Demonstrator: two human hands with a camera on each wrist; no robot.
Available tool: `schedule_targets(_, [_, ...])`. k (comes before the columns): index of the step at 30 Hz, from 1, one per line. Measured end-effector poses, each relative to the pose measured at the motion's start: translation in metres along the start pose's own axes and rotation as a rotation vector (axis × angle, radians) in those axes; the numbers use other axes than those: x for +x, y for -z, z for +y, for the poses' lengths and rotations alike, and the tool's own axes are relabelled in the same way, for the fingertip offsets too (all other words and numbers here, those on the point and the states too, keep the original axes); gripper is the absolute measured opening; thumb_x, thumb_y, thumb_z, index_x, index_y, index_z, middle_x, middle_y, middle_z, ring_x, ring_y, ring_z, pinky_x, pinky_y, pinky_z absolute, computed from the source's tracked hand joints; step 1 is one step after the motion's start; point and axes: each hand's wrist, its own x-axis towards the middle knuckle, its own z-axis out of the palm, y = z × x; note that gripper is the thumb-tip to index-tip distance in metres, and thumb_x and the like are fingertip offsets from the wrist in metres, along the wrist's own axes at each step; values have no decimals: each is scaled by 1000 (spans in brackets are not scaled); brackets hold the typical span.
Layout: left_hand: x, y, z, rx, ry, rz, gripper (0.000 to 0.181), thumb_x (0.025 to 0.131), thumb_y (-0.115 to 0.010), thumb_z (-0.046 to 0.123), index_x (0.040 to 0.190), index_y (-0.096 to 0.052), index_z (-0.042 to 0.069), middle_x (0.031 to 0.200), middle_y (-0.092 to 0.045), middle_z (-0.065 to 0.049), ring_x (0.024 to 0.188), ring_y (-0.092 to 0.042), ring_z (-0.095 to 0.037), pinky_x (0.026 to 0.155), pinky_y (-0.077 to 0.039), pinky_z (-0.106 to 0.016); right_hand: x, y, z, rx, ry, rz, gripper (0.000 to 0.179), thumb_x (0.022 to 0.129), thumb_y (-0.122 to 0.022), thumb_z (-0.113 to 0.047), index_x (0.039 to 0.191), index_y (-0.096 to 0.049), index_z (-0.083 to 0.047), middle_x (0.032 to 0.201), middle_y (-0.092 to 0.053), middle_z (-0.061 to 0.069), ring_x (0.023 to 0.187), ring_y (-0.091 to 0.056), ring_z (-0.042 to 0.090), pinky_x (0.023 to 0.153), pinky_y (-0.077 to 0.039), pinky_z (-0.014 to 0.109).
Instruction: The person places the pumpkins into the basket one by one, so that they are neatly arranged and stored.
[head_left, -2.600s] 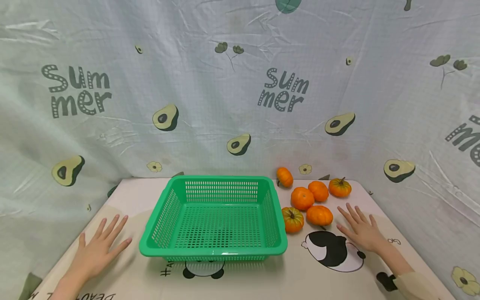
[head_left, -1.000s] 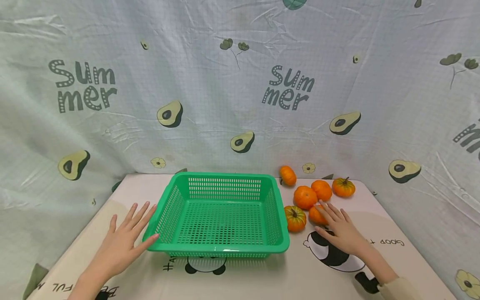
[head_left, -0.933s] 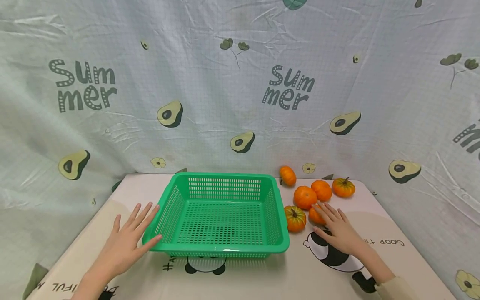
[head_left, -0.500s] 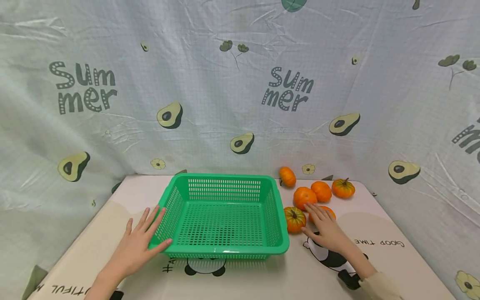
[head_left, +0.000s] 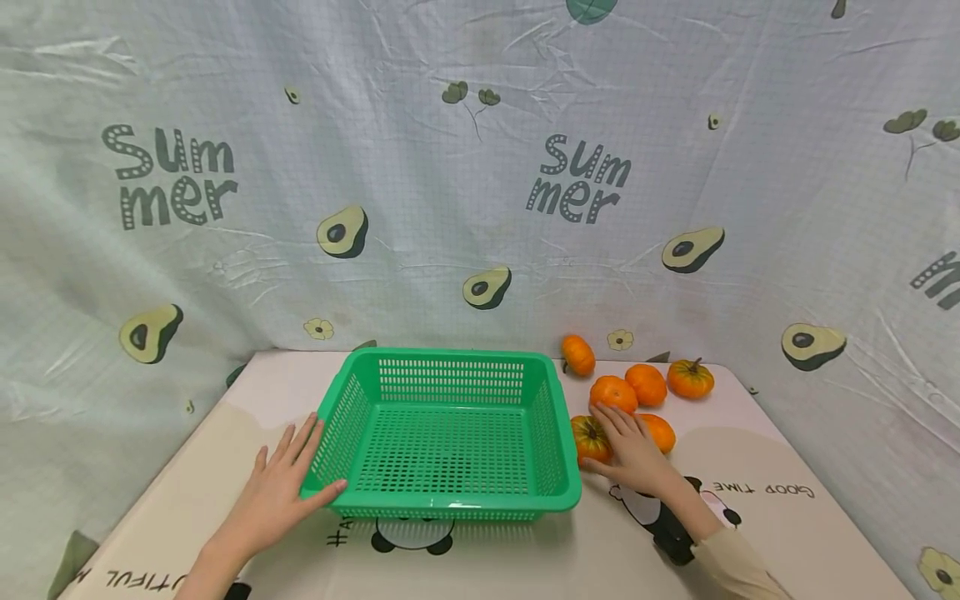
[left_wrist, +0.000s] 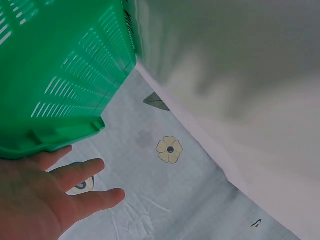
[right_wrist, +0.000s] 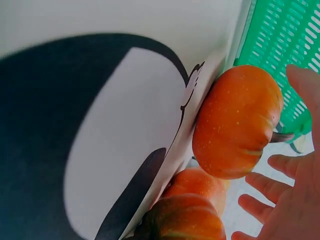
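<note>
A green plastic basket (head_left: 450, 503) with slotted walls stands in the middle of the table. My left hand (head_left: 273, 496) is at its left rim, fingers spread; in the left wrist view the fingers (left_wrist: 80, 175) lie along the underside of the rim. My right hand (head_left: 630, 454) reaches over a small orange pumpkin with green streaks (head_left: 587, 440) beside the basket's right wall. Seen from the right wrist, the fingers and thumb are spread around this pumpkin (right_wrist: 240, 122), apart from its skin, with its stem facing the palm.
Behind and right of my right hand lie several more small pumpkins, among them an orange one (head_left: 613, 393), another (head_left: 657, 433) partly covered by the hand, and a streaked one (head_left: 690, 380) at the back. A printed cloth (head_left: 420, 208) hangs behind the table (head_left: 480, 567).
My left hand has moved right, up to the basket's left rim. My right hand has moved left, past one orange pumpkin, to over the streaked one. Basket and pumpkins have stayed in place.
</note>
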Motion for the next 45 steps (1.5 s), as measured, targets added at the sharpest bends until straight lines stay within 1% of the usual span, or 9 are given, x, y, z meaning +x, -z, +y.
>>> schedule_targets(7, [1,0,2,43,4,8,86,80,-56,50,142,-22,2,148,-19,-17,127,-26,-46,92,-18,-70,6,-3,-3,-14,-5,-3,82,75,-65,-48,137,-34,-6,138,-39,16,127,-32,39,101,-20,63])
schedule_targets(17, [-1,1,2,73,-5,23,84,81,-56,50,140,-24,0,146,-22,-18,125,-31,-43,90,-24,-70,10,-4,-4,-77,-26,-45,73,76,-65,-44,133,-40,-5,128,-47,14,120,-39,36,98,-23,64])
schedule_targets(22, [-1,2,4,67,-8,22,84,81,-56,49,141,-23,0,146,-21,-18,125,-31,-44,89,-25,-69,11,-7,-1,-96,-16,-60,76,75,-62,-51,133,-41,-6,128,-48,15,119,-40,37,97,-23,65])
schedule_targets(28, [0,2,4,61,-15,24,83,82,-56,48,140,-23,-2,146,-21,-19,124,-31,-44,89,-27,-68,10,-7,0,-42,45,11,85,73,-50,-67,130,-41,-5,121,-50,18,111,-42,39,92,-25,68])
schedule_targets(30, [0,2,4,63,-16,24,83,82,-56,48,140,-23,-2,146,-21,-19,124,-31,-44,89,-27,-68,9,-7,0,-36,53,19,87,71,-48,-70,130,-41,-5,120,-50,18,110,-42,39,91,-25,68])
schedule_targets(34, [0,1,3,72,-14,22,83,82,-56,48,140,-24,-2,145,-23,-20,124,-31,-45,89,-27,-69,9,-5,-2,-40,26,-22,84,69,-64,-57,130,-42,-3,123,-50,18,113,-42,39,93,-24,68])
schedule_targets(37, [0,1,3,75,-13,23,83,82,-56,49,140,-25,-2,145,-24,-20,123,-32,-45,89,-27,-69,10,-5,-2,-63,1,-53,81,69,-70,-48,130,-42,-3,124,-50,17,114,-42,37,94,-24,67])
schedule_targets(41, [0,0,2,77,-13,26,83,82,-55,49,140,-24,-2,145,-24,-20,124,-32,-44,89,-28,-67,11,-4,-2,-83,-19,-76,80,70,-68,-49,131,-41,-5,125,-49,15,114,-41,35,95,-25,66])
schedule_targets(45, [0,-1,2,77,-16,29,83,82,-55,49,140,-24,-2,145,-23,-19,124,-32,-43,89,-29,-65,10,-3,-4,-70,-30,-85,80,71,-69,-48,132,-40,-6,127,-48,14,114,-41,35,95,-24,67])
